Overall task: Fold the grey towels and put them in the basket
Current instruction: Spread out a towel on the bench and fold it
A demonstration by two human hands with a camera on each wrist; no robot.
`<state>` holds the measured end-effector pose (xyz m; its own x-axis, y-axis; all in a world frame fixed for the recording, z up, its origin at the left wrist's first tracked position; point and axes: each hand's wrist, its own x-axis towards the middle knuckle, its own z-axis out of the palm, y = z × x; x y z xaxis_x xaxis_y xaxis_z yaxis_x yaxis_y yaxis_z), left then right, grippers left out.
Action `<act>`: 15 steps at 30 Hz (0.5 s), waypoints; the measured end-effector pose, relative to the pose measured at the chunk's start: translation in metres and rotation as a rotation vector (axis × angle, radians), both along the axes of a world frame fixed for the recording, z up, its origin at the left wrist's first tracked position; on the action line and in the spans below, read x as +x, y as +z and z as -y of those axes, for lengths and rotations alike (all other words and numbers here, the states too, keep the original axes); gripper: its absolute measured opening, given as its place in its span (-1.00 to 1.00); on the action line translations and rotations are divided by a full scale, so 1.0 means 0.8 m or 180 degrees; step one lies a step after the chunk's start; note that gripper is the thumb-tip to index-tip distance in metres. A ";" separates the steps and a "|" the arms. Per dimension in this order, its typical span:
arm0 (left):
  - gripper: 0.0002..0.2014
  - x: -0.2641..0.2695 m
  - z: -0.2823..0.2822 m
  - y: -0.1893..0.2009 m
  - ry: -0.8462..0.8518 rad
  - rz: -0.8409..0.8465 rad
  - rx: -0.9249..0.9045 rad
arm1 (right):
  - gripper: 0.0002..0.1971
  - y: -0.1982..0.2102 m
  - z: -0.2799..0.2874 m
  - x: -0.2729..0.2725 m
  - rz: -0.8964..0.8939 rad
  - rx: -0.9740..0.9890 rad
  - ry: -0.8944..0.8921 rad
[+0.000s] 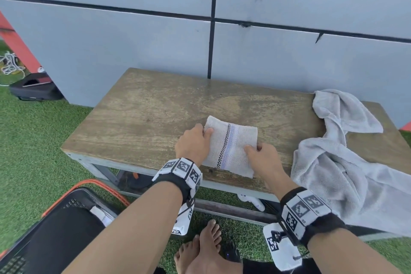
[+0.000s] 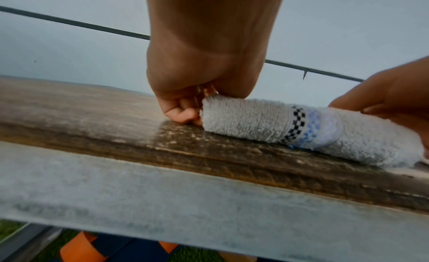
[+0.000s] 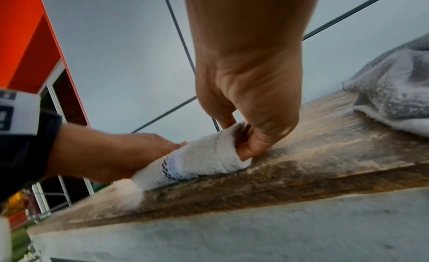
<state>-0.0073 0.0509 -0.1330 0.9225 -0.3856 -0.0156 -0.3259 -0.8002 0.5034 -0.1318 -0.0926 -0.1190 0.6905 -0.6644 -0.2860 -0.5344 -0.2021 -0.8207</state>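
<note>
We see the folded grey towel point(image 1: 230, 148) flat near the table's point(image 1: 142, 118) front edge, stripe running front to back. Left hand point(image 1: 193, 143) pinches its left edge, right hand point(image 1: 263, 154) its right; a crumpled towel point(image 1: 347, 162) lies right.

Even, soft daylight, no hard shadows or glare. Head view sharp; straight wall seams bow toward 12 and 3 o'clock. Both wrist views blurred at 6 o'clock, heavily wide-angle stretched.
</note>
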 end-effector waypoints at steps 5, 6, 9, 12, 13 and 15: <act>-0.74 -0.013 0.000 -0.004 -0.0887 0.1237 -0.0414 | -0.66 0.002 -0.008 0.003 0.0479 -0.2442 0.0497; -0.68 -0.018 0.003 -0.010 -0.1189 0.1235 -0.0255 | -0.61 0.003 -0.010 0.007 0.0480 -0.2762 0.0822; -0.47 -0.025 0.007 -0.030 -0.1469 0.0655 0.0288 | -0.46 -0.012 -0.011 0.019 -0.0248 -0.2663 0.1721; -0.45 -0.019 0.009 -0.037 -0.1411 0.0414 0.0368 | -0.40 -0.029 -0.007 0.025 -0.0682 -0.2227 0.1841; -0.45 -0.017 0.009 -0.036 -0.1418 0.0380 0.0357 | -0.40 -0.032 -0.006 0.026 -0.0689 -0.2204 0.1806; -0.46 -0.013 0.009 -0.035 -0.1391 0.0337 0.0346 | -0.39 -0.033 -0.008 0.028 -0.0733 -0.2262 0.1746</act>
<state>-0.0180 0.0439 -0.1609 0.6726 -0.7399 0.0081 -0.6895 -0.6227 0.3700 -0.1091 -0.0864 -0.1455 0.9369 -0.3331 -0.1058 -0.3495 -0.8901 -0.2924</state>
